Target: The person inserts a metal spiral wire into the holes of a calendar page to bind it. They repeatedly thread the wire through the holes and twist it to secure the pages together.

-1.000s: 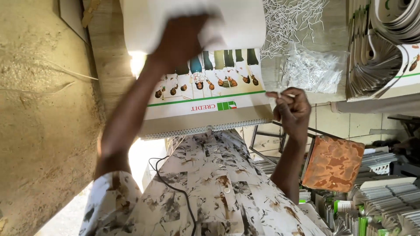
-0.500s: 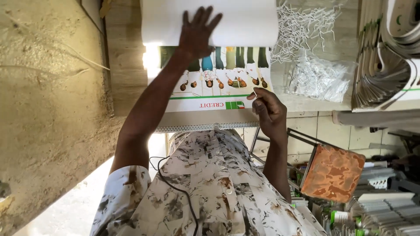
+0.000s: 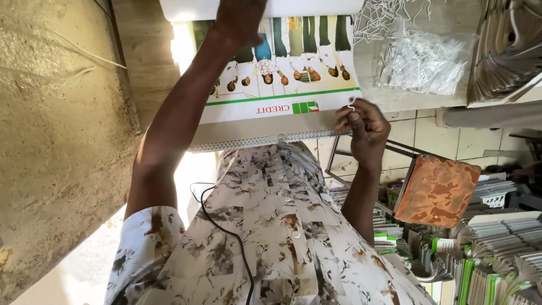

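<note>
A wire-bound calendar (image 3: 282, 107) with a row of pictured figures lies on the tiled counter, its white spiral binding (image 3: 254, 141) nearest my body. My left hand (image 3: 240, 20) rests flat on the calendar's far part, with its fingers cut off by the top edge of the view. At the binding's right end, my right hand (image 3: 361, 121) pinches a small white wire hanger hook (image 3: 351, 103) between its fingertips. A white sheet (image 3: 293, 7) covers the calendar's far end.
A clear bag of white wire hooks (image 3: 423, 62) lies right of the calendar, with loose hooks behind it. Grey stacked sheets (image 3: 508, 51) stand at top right. A rusty orange stool seat (image 3: 437, 192) and piles of spiral bindings (image 3: 497, 248) fill the lower right. A rough sandy wall (image 3: 62, 141) runs along the left.
My left hand has slid further up the calendar, and the fingers that showed spread now run off the top. My right hand has come to the binding's right end with the hook.
</note>
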